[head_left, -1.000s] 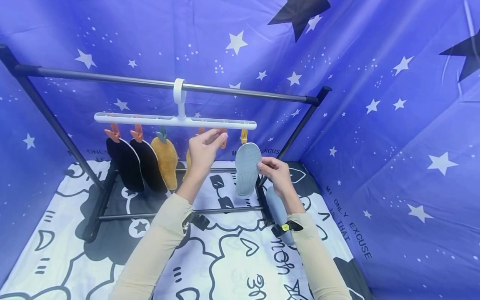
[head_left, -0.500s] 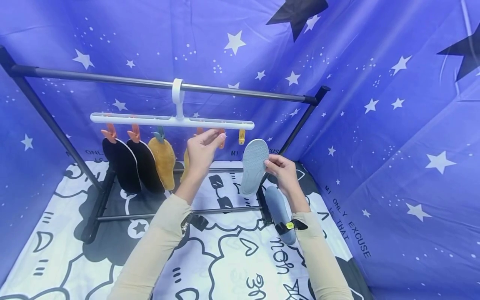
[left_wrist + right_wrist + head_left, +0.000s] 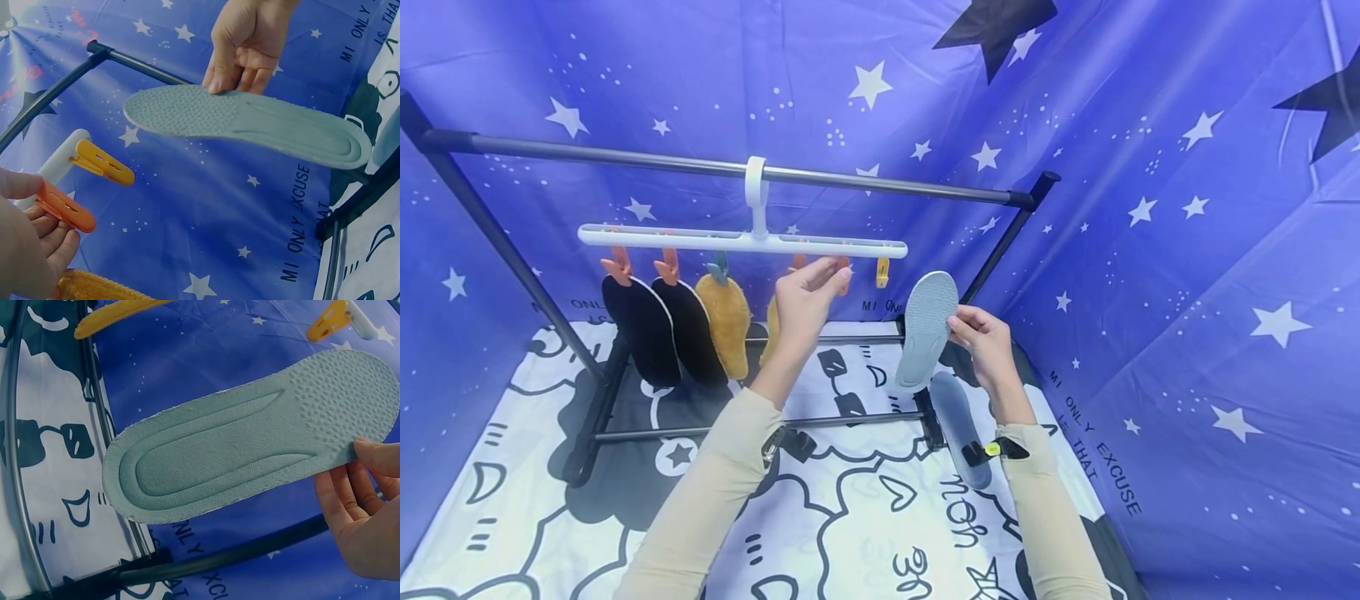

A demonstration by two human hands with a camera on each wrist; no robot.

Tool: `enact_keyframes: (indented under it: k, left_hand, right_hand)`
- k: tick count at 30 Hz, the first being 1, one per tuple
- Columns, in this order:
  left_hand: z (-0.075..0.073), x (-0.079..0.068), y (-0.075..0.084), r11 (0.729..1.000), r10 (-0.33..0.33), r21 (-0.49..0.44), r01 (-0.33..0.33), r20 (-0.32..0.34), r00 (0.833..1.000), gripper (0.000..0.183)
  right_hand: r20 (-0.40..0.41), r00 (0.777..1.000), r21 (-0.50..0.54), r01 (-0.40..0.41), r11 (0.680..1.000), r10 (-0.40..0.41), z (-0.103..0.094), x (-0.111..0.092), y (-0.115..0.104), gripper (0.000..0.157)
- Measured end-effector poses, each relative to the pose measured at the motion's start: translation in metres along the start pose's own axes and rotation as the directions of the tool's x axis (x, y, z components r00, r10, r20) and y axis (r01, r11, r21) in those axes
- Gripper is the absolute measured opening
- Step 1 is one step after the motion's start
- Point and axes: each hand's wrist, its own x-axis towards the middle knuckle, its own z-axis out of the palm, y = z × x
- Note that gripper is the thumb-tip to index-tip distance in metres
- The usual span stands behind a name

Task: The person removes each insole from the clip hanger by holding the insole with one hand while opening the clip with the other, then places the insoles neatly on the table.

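Note:
My right hand (image 3: 988,346) pinches a grey-green insole (image 3: 927,329) by the edge near its wide, dimpled end. The right wrist view shows the insole's (image 3: 219,444) raised heel outline, thumb on top and fingers beneath. My left hand (image 3: 799,312) pinches an orange clip (image 3: 70,214) on the white clip hanger (image 3: 700,241). Right of it hangs a yellow clip (image 3: 882,272) with nothing in it, apart from the insole. Two black insoles (image 3: 640,333) and a mustard-yellow insole (image 3: 724,321) hang from clips on the left. Another yellow insole (image 3: 771,335) is mostly hidden behind my left hand.
The hanger hooks over the top bar (image 3: 887,185) of a black metal rack. A second grey-blue insole (image 3: 951,408) lies by the rack's right foot, partly behind my right wrist gear. A patterned black-and-white cloth (image 3: 820,533) covers the surface, with blue star curtains (image 3: 1150,292) around.
The grey-green insole has come away from beneath the yellow clip and moved right, tilting, in my right hand. The hanger has shifted slightly left. My left hand stays on the orange clip.

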Motion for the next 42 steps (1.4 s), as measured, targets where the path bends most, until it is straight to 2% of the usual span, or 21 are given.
enact_keyframes:
  k: [3, 13, 19, 28, 36, 42]
  left_hand:
    - [0.0, 0.0, -0.001, 1.0, -0.004, 0.002, 0.004, 0.004, 1.0, 0.03]
    - [-0.002, -0.002, 0.0, 0.999, -0.004, 0.051, 0.004, 0.007, 1.0, 0.032]
    - [-0.003, -0.002, -0.001, 0.997, -0.029, 0.078, 0.028, 0.021, 0.999, 0.034]
    - [-0.004, -0.002, -0.001, 0.999, -0.02, 0.033, 0.019, 0.025, 0.999, 0.034]
    - [-0.004, -0.002, -0.001, 0.998, -0.049, 0.049, 0.047, 0.026, 0.998, 0.037]
    - [-0.004, -0.002, -0.001, 0.998, -0.053, 0.035, 0.052, 0.026, 0.998, 0.037]
  right_hand:
    - [-0.021, 1.0, -0.01, -0.007, 1.0, 0.007, -0.006, -0.002, -0.001, 0.027]
    - [-0.09, 0.996, 0.047, -0.019, 0.999, 0.023, -0.027, -0.003, -0.004, 0.033]
    - [-0.136, 0.989, 0.092, -0.044, 0.995, 0.056, -0.043, -0.004, -0.006, 0.034]
    - [-0.166, 0.983, 0.169, -0.046, 0.985, 0.074, -0.059, -0.001, -0.003, 0.034]
    - [-0.178, 0.971, 0.177, -0.125, 0.976, 0.157, -0.076, 0.002, 0.009, 0.031]
    - [-0.171, 0.955, 0.116, -0.223, 0.968, 0.241, -0.09, 0.0, 0.022, 0.03]
